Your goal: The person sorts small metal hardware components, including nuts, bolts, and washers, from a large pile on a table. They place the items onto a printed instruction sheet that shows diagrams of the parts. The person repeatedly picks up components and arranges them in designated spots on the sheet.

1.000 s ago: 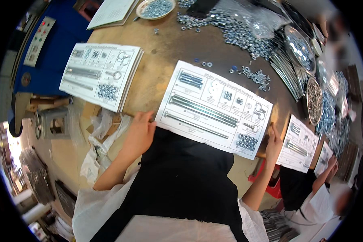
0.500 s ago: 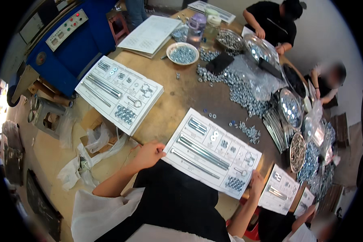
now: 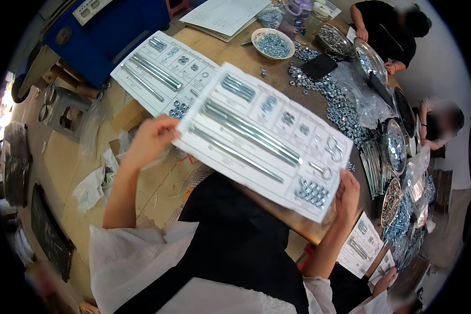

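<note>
A white hardware card [image 3: 261,138] is held up off the table between my two hands. Long metal rods, short bolts, nuts, washers and hooks show on its face. At its left edge my left hand [image 3: 153,137] is closed in a pinch. My right hand [image 3: 347,192] grips the lower right edge. Just beyond the left hand lies a stack of similar cards [image 3: 133,78], its near right corner hidden behind the held card.
Farther back are a bowl of small hardware [image 3: 272,44], loose nuts [image 3: 343,104], a black block [image 3: 319,67] and clear bottles. Metal trays [image 3: 393,146] and rods [image 3: 370,167] line the right side. Co-workers sit at the far right. A blue machine [image 3: 104,44] stands left.
Both hands have raised the hardware card from near the table edge, and it now looks larger. It has moved leftward toward the card stack and overlaps it in view. The view has shifted too.
</note>
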`<action>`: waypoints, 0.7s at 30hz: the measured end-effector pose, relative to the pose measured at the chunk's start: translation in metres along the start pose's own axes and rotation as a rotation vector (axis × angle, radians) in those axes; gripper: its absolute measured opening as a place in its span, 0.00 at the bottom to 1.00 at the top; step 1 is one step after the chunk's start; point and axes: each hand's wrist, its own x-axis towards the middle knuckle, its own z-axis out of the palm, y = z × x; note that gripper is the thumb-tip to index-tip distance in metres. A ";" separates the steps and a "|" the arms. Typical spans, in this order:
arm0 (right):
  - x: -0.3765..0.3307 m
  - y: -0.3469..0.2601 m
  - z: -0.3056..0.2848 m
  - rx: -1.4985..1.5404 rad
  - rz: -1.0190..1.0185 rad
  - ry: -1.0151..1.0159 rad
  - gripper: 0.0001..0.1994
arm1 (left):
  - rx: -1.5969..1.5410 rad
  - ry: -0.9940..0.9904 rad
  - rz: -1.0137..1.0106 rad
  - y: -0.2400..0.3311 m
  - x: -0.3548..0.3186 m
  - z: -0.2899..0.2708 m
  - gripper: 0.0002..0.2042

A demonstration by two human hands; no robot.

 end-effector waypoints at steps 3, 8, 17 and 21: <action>0.029 0.004 0.058 0.036 -0.004 -0.175 0.09 | -0.080 0.101 -0.150 -0.009 0.024 -0.051 0.09; 0.048 0.016 0.183 0.086 0.007 -0.283 0.09 | 0.094 0.323 -0.188 -0.061 0.083 -0.148 0.12; 0.037 0.030 0.321 0.196 0.085 -0.406 0.10 | 0.119 0.366 -0.283 -0.113 0.140 -0.262 0.13; 0.038 0.036 0.334 0.192 0.091 -0.410 0.11 | 0.123 0.336 -0.320 -0.139 0.150 -0.278 0.13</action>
